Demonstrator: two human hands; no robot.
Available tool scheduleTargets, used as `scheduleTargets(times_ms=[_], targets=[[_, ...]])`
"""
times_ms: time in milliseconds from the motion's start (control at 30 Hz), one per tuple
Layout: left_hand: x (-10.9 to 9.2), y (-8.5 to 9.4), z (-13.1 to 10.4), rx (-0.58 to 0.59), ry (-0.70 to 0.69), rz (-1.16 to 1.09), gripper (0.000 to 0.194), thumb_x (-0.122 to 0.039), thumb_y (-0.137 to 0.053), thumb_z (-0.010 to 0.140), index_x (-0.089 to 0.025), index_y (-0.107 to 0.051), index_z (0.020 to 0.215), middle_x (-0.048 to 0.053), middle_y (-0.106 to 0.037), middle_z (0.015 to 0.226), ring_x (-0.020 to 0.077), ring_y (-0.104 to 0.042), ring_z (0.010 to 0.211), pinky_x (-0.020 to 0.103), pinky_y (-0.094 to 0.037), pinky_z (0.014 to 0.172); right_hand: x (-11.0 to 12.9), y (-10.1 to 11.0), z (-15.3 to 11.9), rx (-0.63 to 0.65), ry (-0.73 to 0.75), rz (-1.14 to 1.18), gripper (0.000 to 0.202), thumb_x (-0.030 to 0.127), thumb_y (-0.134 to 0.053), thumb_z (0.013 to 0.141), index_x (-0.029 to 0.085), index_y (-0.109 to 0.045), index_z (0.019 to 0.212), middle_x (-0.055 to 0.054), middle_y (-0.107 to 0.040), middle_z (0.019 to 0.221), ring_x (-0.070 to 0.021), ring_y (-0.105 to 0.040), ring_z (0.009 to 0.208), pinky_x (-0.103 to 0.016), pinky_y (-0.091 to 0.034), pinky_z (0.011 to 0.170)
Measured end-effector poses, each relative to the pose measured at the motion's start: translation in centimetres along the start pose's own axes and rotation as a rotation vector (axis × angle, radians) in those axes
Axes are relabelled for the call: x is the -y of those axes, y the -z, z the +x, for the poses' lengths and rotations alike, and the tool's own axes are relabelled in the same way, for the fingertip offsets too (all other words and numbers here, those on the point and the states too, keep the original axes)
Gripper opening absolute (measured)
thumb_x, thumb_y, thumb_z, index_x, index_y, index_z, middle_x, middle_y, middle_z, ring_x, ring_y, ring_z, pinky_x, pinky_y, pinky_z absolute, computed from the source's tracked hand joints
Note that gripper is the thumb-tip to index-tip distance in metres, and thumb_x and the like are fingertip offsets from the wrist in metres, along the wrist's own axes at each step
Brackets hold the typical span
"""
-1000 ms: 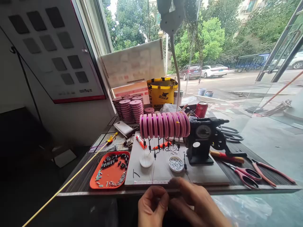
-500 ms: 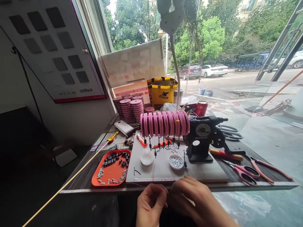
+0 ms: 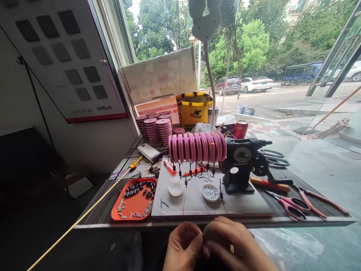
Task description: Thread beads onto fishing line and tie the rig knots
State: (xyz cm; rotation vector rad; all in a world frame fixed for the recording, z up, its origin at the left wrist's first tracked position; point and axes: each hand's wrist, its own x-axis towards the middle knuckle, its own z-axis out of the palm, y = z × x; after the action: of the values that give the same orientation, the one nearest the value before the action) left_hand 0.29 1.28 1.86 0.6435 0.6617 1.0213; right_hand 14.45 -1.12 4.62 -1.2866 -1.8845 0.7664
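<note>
My left hand (image 3: 184, 244) is closed in a pinch, thumb against forefinger, just below the table's front edge. My right hand (image 3: 231, 240) meets it there, its fingers bent together. Both appear to pinch thin fishing line, hardly visible between the fingertips. Beyond them, a row of pink line spools (image 3: 197, 147) sits on the shaft of a black hand-crank winder (image 3: 239, 165). Several lines hang from the spools with small black pieces (image 3: 185, 183) on them. A white dish of small pale beads (image 3: 210, 192) stands on the white board (image 3: 194, 208), beside a white round lid (image 3: 175, 189).
An orange tray (image 3: 132, 203) with black and metal parts lies at left, near a long yellow stick (image 3: 93, 206). Red-handled scissors (image 3: 293, 205) and pliers (image 3: 321, 203) lie at right. Behind stand stacked pink spools (image 3: 164, 130), a yellow bucket (image 3: 194, 113) and a red can (image 3: 240, 129).
Both hands have shifted slightly right and downward, and their fingertips are closer together. The right hand's fingers have changed position. Objects on the table stay in place; the view has moved slightly.
</note>
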Motion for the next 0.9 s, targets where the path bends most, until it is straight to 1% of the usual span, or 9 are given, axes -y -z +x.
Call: scheduleTargets(times_ms=[67, 133, 233, 300, 467, 567, 700, 800, 900], targets=[[0.2, 0.2, 0.0, 0.021, -0.028, 0.004, 0.031, -0.034, -0.086, 0.049, -0.018, -0.068, 0.069, -0.004, -0.061, 0.042, 0.0055, -0.053, 0.042, 0.015, -0.037, 0.048, 0.1, -0.1, 0.1, 0.009, -0.079, 0.172, 0.018, 0.024, -0.051, 0.08, 0.017, -0.059, 0.065, -0.001, -0.062, 0.065, -0.0137, -0.056, 0.063, -0.021, -0.042, 0.057], [0.3, 0.4, -0.1, 0.027, -0.05, 0.029, 0.039, -0.036, -0.086, 0.048, -0.019, -0.067, 0.078, -0.004, -0.061, 0.042, 0.0054, -0.054, 0.041, 0.015, -0.036, 0.048, 0.2, -0.2, 0.1, 0.043, -0.148, 0.369, 0.02, 0.03, -0.054, 0.077, 0.016, -0.058, 0.063, -0.001, -0.062, 0.064, -0.0141, -0.056, 0.062, -0.021, -0.043, 0.056], [0.4, 0.6, -0.2, 0.022, -0.047, 0.055, 0.045, -0.038, -0.085, 0.049, -0.019, -0.062, 0.083, -0.006, -0.059, 0.04, 0.0047, -0.052, 0.038, 0.015, -0.034, 0.046, 0.2, -0.3, 0.2, 0.099, -0.192, 0.566, 0.022, 0.034, -0.058, 0.075, 0.015, -0.057, 0.064, -0.001, -0.061, 0.063, -0.0142, -0.057, 0.061, -0.021, -0.043, 0.056], [0.5, 0.5, -0.3, 0.009, -0.042, 0.059, 0.046, -0.037, -0.085, 0.049, -0.019, -0.059, 0.083, -0.006, -0.058, 0.04, 0.0047, -0.051, 0.037, 0.015, -0.033, 0.045, 0.2, -0.3, 0.1, 0.105, -0.174, 0.54, 0.021, 0.033, -0.056, 0.076, 0.015, -0.057, 0.064, 0.0, -0.06, 0.061, -0.0132, -0.055, 0.059, -0.02, -0.042, 0.054], [0.5, 0.1, -0.6, -0.05, -0.012, 0.003, 0.047, -0.035, -0.087, 0.047, -0.019, -0.055, 0.078, -0.008, -0.055, 0.038, 0.0045, -0.05, 0.037, 0.013, -0.032, 0.043, 0.3, -0.1, -0.1, 0.024, -0.045, 0.157, 0.016, 0.022, -0.054, 0.077, 0.015, -0.06, 0.063, -0.001, -0.061, 0.062, -0.013, -0.054, 0.061, -0.02, -0.039, 0.057], [0.8, 0.1, -0.7, -0.12, 0.004, -0.027, 0.048, -0.034, -0.087, 0.046, -0.02, -0.055, 0.079, -0.009, -0.053, 0.041, 0.0044, -0.05, 0.038, 0.014, -0.035, 0.045, 0.2, 0.0, -0.2, 0.031, -0.019, 0.061, 0.012, 0.016, -0.053, 0.077, 0.016, -0.06, 0.067, -0.002, -0.063, 0.068, -0.0134, -0.056, 0.064, -0.02, -0.04, 0.058], [1.3, 0.2, -0.8, -0.167, -0.054, 0.002, 0.041, -0.034, -0.085, 0.05, -0.019, -0.057, 0.077, -0.008, -0.055, 0.046, 0.0055, -0.051, 0.04, 0.016, -0.039, 0.045, 0.1, -0.2, -0.1, 0.038, 0.02, -0.034, 0.016, 0.011, -0.049, 0.078, 0.018, -0.057, 0.066, -0.001, -0.063, 0.068, -0.0138, -0.056, 0.067, -0.02, -0.04, 0.06], [1.2, 0.0, -1.0, -0.184, -0.077, 0.022, 0.034, -0.033, -0.084, 0.052, -0.017, -0.063, 0.074, -0.006, -0.057, 0.047, 0.006, -0.052, 0.041, 0.016, -0.041, 0.046, 0.0, -0.6, -0.1, 0.024, -0.001, 0.016, 0.016, 0.014, -0.048, 0.078, 0.018, -0.056, 0.064, -0.002, -0.062, 0.067, -0.0142, -0.055, 0.066, -0.022, -0.04, 0.061], [0.7, -0.3, -1.4, -0.195, -0.076, 0.009, 0.033, -0.03, -0.087, 0.047, -0.015, -0.068, 0.069, -0.002, -0.062, 0.05, 0.0077, -0.056, 0.046, 0.017, -0.045, 0.05, -0.4, -0.9, -0.2, -0.003, -0.099, 0.242, 0.017, 0.025, -0.049, 0.077, 0.017, -0.053, 0.063, -0.001, -0.057, 0.063, -0.0145, -0.051, 0.061, -0.023, -0.039, 0.058]])
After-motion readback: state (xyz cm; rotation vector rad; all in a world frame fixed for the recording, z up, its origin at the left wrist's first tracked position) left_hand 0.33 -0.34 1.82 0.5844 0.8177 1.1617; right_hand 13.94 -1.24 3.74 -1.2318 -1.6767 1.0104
